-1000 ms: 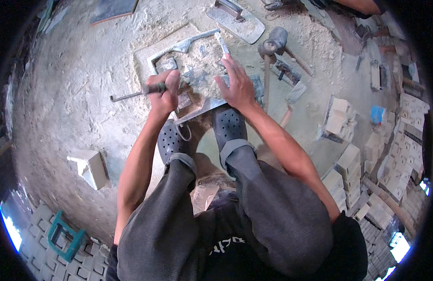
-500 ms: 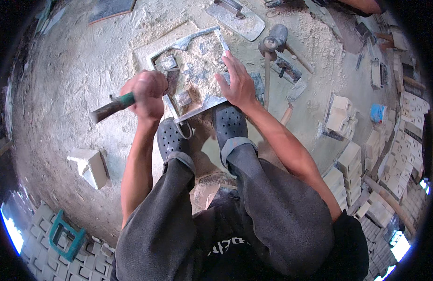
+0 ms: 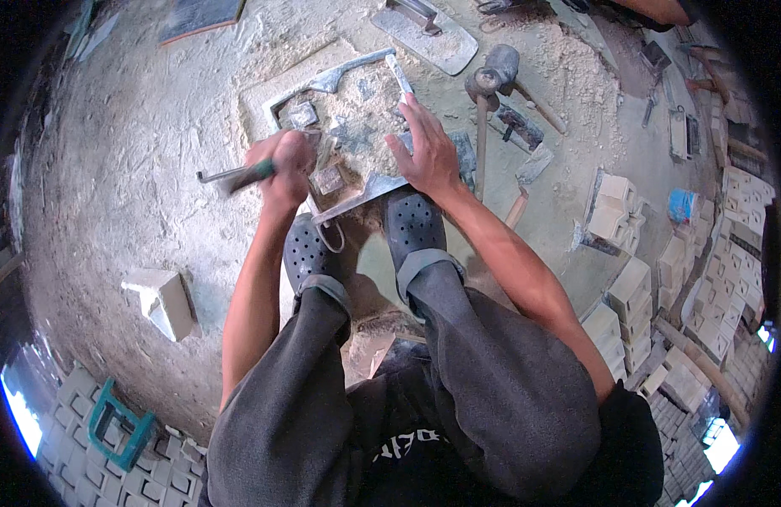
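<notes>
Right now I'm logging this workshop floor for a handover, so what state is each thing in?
left hand: closed around a dark-handled metal tool, held over the mould
right hand: open, fingers spread, pressing flat on the mould's edge
metal mould frame: lying flat on the ground, filled with pale crumbly material
mallet: lying unused on the ground
pale block: sitting apart on the dusty floor
stacked pale blocks: piled at the right

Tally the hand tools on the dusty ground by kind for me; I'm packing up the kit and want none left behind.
Hammers or mallets lying by the mould: 2
Flat trowel or float plates: 1
Metal tools gripped in the left hand: 1
Total: 4
The right hand holds no tool; it rests on the stone-filled metal frame.
</notes>
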Available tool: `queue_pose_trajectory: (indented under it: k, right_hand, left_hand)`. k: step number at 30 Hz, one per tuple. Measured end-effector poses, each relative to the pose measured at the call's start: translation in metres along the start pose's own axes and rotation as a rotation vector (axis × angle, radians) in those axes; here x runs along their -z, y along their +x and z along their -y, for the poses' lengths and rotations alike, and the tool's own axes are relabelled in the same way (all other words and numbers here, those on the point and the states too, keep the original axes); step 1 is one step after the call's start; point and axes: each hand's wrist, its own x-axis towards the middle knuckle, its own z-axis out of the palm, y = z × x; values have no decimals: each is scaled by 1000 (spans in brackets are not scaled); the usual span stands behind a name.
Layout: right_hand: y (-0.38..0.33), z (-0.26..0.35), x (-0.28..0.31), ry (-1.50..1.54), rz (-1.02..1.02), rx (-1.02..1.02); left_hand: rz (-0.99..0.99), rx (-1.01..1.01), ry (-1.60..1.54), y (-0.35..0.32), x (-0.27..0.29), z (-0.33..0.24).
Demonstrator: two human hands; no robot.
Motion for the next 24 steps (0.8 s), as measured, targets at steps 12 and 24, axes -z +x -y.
queue_pose_trajectory:
  k: [12, 24]
  right_hand:
    - [49, 84, 6, 589, 2, 183]
    - [65, 137, -44, 597, 279, 22]
  left_hand:
    - [27, 275, 277, -4, 8, 9]
    - [388, 26, 836, -72, 25, 37]
